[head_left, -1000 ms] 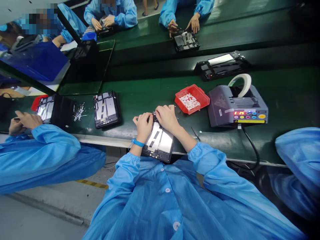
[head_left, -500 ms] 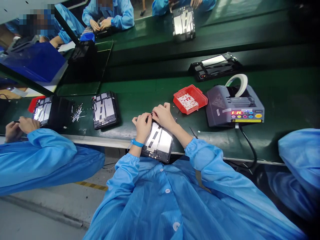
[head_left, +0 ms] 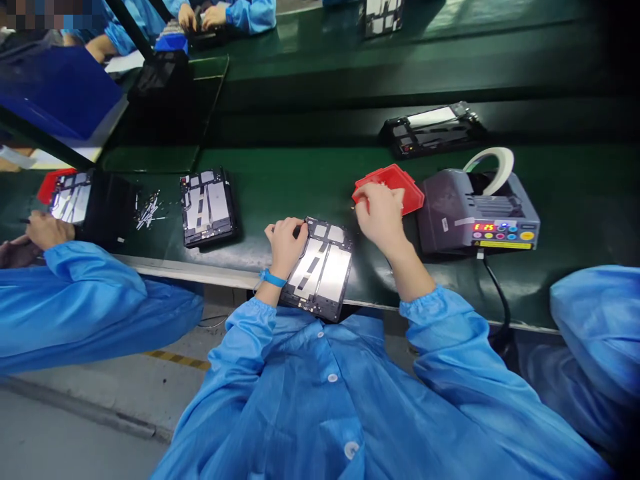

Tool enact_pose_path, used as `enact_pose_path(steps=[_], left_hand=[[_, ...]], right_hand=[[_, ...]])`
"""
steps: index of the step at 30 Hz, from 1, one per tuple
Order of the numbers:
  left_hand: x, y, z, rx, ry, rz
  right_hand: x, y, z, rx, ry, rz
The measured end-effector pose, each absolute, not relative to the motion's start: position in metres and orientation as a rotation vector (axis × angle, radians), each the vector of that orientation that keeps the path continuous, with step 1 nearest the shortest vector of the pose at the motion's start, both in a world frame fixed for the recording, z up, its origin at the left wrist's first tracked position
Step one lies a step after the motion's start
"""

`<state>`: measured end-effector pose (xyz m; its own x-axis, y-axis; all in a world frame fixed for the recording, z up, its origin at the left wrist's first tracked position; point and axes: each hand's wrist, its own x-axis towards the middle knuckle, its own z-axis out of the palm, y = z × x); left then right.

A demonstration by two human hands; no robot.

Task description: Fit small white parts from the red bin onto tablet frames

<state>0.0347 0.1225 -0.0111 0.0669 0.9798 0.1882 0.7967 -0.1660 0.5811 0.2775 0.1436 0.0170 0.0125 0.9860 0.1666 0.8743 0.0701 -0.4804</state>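
Observation:
A tablet-like device [head_left: 327, 270] with its back off, silver plates and dark strips showing, lies at the bench edge against my blue coat. My left hand [head_left: 287, 247] grips its upper left corner, fingers curled at the edge; something small and dark shows by the fingertips. My right hand [head_left: 380, 217] is away from the device, over the red bin [head_left: 407, 187]. Its fingers are bent down into the bin, where small white pieces lie. The fingertips are mostly hidden, so what they pinch I cannot make out.
Right of the bin stands a grey tape dispenser [head_left: 477, 210] with a cable. Another opened device [head_left: 207, 207] lies to the left, near scattered white sticks [head_left: 149, 212]. A further device [head_left: 434, 128] lies at the back. A co-worker's hand [head_left: 50, 230] is far left.
My right hand has left the device's top edge and moved right to the red bin. My left hand stays at the device's corner. The view has tipped slightly downward.

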Motion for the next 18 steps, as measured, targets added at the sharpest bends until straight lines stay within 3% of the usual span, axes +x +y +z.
enact_pose_path(steps=[7, 18], left_hand=[[0.033, 0.121, -0.014, 2.035, 1.650, 0.796], [0.010, 0.125, -0.032, 1.915, 1.561, 0.824]], right_hand=[[0.217, 0.158, 0.007, -1.643, -2.080, 0.916], [0.219, 0.174, 0.001, -1.681, -2.291, 0.905]])
